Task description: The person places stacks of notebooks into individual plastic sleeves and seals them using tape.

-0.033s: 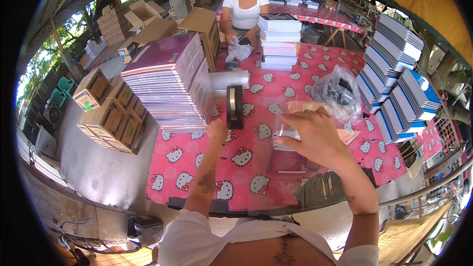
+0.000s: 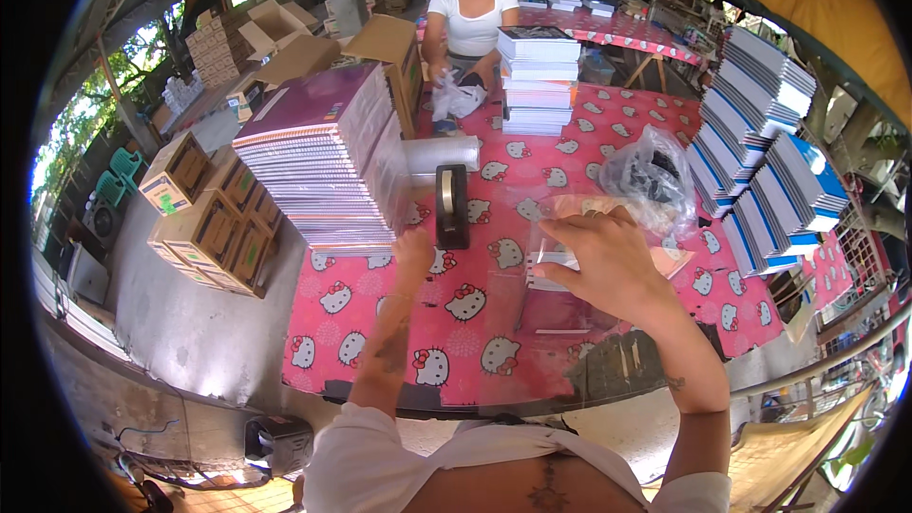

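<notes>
My left hand (image 2: 413, 252) is closed beside the lower right corner of a tall stack of purple-covered spiral notebooks (image 2: 313, 171); what its fingers hold, if anything, is hidden. Just right of it stands a black tape dispenser (image 2: 453, 218), with a roll of clear plastic (image 2: 446, 154) behind. With fingers spread, my right hand (image 2: 608, 261) lies over a purple notebook (image 2: 560, 309) under clear plastic film. Beyond that hand sits a clear plastic bag (image 2: 651, 176) with dark contents.
The pink patterned table (image 2: 465, 304) bears a stack of books (image 2: 539, 85) at the far side and tall stacks of blue-edged books (image 2: 760, 133) at right. A person in white (image 2: 472, 19) handles plastic opposite me. Cardboard boxes (image 2: 214, 228) stand on the floor at left.
My left hand has shifted slightly left, closer to the notebook stack. My right hand stays in place. The person opposite has moved the plastic a little.
</notes>
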Motion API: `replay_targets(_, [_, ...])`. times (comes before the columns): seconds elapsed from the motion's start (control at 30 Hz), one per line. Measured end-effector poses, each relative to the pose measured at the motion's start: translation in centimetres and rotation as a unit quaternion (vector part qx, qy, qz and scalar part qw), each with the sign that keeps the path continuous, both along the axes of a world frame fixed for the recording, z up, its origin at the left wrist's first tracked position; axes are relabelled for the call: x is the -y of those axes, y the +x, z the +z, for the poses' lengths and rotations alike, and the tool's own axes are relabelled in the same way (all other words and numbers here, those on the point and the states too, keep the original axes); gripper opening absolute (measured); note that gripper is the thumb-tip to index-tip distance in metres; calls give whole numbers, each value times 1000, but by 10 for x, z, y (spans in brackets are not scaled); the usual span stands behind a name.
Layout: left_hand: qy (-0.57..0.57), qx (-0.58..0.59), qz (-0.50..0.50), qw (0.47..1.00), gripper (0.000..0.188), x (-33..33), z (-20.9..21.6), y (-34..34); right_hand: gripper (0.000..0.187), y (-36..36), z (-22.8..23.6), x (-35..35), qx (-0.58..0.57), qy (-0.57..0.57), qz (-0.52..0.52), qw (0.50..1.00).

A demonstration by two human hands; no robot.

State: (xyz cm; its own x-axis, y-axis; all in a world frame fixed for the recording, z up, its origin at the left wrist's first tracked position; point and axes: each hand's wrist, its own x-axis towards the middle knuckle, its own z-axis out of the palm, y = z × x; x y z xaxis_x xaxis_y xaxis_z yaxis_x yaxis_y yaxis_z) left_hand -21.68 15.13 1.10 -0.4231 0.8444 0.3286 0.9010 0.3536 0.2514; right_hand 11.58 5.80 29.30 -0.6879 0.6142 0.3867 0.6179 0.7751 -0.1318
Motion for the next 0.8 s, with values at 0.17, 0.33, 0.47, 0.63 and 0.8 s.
replay_targets(0.17, [106, 574, -442, 681, 22, 57, 147, 52, 41, -1, 1, 0, 0, 3, -10, 1000])
replay_targets(0.33, [82, 531, -545, 644, 30, 57, 200, 99, 44, -12, 13, 1, 10, -96, -1, 995])
replay_targets(0.47, [71, 350, -640, 681, 31, 37, 227, 98, 43, 3, 19, -2, -2, -83, 17, 996])
replay_targets(0.63, [-28, 366, -635, 680, 15, 30, 247, 98, 35, 58, 8, -13, 180, -114, 104, 972])
replay_targets(0.8, [13, 337, -629, 701, 15, 32, 235, 137, 59, 140, -7, 13, -148, 70, 8, 986])
